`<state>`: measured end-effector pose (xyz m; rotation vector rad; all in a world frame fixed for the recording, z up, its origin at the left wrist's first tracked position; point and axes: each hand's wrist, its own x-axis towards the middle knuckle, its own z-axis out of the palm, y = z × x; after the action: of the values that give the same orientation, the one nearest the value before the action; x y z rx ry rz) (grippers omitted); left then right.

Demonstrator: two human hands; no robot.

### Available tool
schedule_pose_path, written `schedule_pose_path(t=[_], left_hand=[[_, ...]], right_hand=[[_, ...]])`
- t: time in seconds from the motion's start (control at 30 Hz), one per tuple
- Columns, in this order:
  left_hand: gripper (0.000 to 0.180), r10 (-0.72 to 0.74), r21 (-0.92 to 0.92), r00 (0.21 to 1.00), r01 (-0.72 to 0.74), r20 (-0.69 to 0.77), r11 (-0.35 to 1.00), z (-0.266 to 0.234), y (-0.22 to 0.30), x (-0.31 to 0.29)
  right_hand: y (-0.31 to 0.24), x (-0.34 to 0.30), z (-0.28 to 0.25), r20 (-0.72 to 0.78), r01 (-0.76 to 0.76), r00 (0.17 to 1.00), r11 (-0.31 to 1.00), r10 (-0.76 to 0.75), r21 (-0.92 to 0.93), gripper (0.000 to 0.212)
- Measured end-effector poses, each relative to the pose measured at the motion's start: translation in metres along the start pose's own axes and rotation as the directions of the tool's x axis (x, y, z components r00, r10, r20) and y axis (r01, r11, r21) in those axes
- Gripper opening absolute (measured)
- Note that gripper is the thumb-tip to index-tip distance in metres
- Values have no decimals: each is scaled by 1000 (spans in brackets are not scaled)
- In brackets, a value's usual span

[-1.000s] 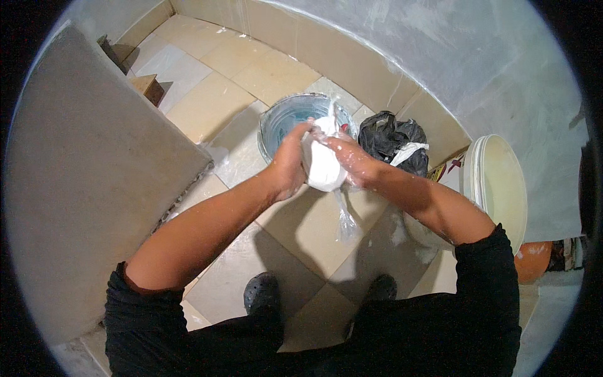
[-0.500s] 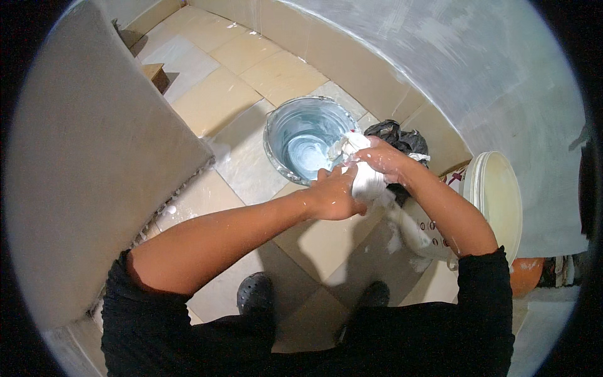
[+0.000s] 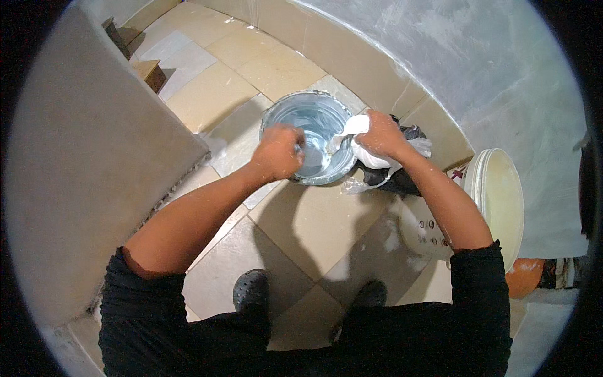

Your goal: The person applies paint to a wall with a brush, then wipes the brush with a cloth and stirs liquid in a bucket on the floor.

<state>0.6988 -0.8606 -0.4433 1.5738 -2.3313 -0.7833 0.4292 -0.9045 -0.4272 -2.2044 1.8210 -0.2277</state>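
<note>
My right hand (image 3: pixel 379 135) grips a crumpled white plastic bag (image 3: pixel 373 158) at the right rim of a grey-blue bucket (image 3: pixel 339 173). One white flap of the bag sticks out toward the bucket's mouth, and a see-through end hangs below the hand. Over the bucket's left rim is my left hand (image 3: pixel 278 151), apart from the bag. Its fingers look curled in but are blurred, and whatever they may hold is hidden. Pale, wet-looking residue coats the inside of the bucket. White specks dot both forearms.
Black plastic bags (image 3: pixel 402 181) lie right of the bucket by the wall. A large white tub (image 3: pixel 499 201) lies tipped on its side at the right, with an orange object (image 3: pixel 525 278) behind it. A grey wall (image 3: pixel 94 163) bounds the left, and a wooden piece (image 3: pixel 149 74) stands far left.
My left hand has come away from the white bag and moved left over the bucket. My right hand keeps its hold, slightly higher, and the bag now hangs more spread out.
</note>
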Motion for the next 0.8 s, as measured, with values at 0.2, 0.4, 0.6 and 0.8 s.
schedule_pose_path(t=[0.2,0.4,0.6,0.8], left_hand=[[87,-152,469,960,249,-235,847,4,-37,3],[93,-198,381,969,239,-145,893,18,-50,7],[90,-100,321,978,155,-182,934,21,-70,16],[91,-69,277,985,112,-160,954,18,-68,17]], right_hand=[[-22,1,22,10,11,1000,1000,-11,11,51],[-20,-2,37,5,-1,1000,1000,1,-5,61],[-31,-3,32,62,-30,998,999,31,-16,64],[-27,-2,38,79,10,997,1000,-8,-23,62]])
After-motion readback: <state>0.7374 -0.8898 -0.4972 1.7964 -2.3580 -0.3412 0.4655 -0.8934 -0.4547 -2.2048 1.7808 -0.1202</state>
